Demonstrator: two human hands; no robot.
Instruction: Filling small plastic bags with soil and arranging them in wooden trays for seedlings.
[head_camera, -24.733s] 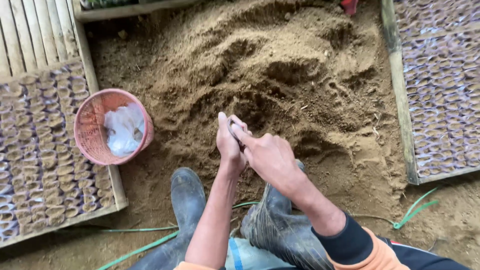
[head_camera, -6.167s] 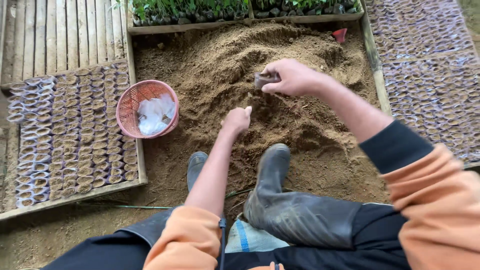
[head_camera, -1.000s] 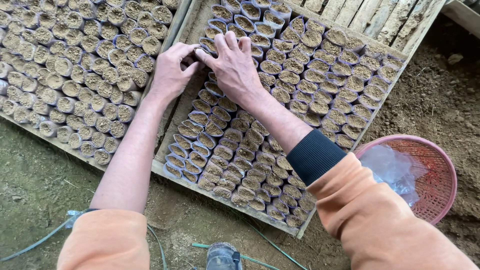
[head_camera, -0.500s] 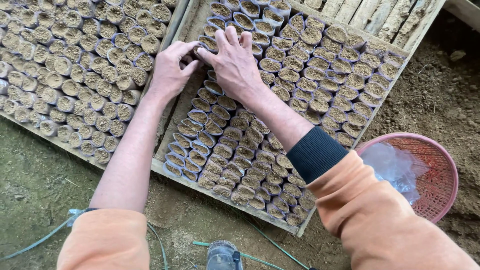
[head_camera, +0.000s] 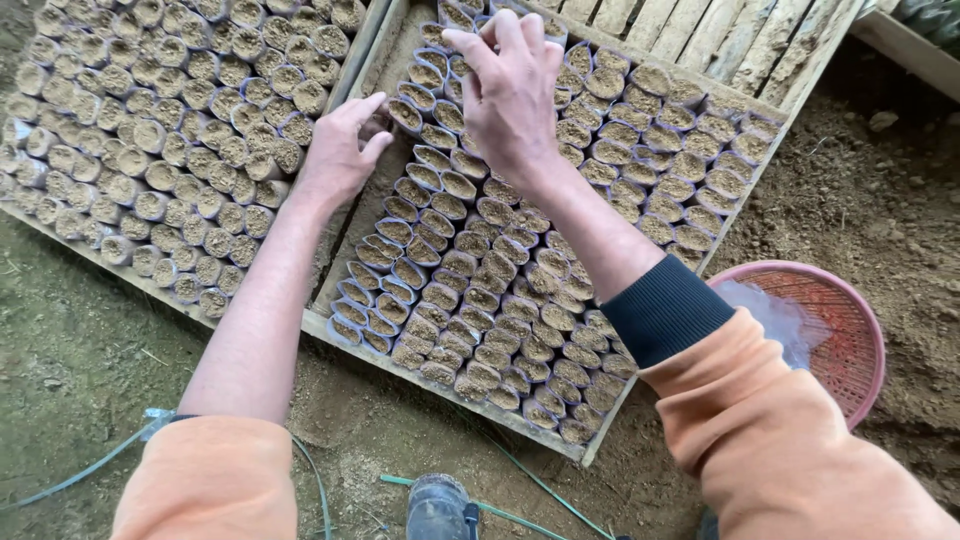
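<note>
Both hands are up at the far end of the wooden tray (head_camera: 440, 385), the one running through the middle of the frame, packed with small soil-filled nursery bags (head_camera: 480, 290).

The left hand (head_camera: 340, 150), upper left of centre, has thumb and fingers apart, its tips against the end bag (head_camera: 403, 113) at the block's left edge, right beside the bare strip of the tray floor. It is not closed around that bag, as far as this view shows.

The right hand (head_camera: 510, 95), top centre, bends its fingers down over the bags of the topmost rows. Whether they pinch one I cannot tell, because the back of the hand hides it.

I judge the step to be seating and straightening bags at that far corner, pressing them tight against their neighbours. A next move there calls for a light touch: the bags are soft and open-topped, and a hard push would tip them or spill soil.

A second full tray (head_camera: 150, 150) fills the upper left. A pink basket (head_camera: 850, 330) holding clear plastic (head_camera: 780, 320) sits on the dirt at the right. A green hose (head_camera: 520, 475) trails along the bottom.
</note>
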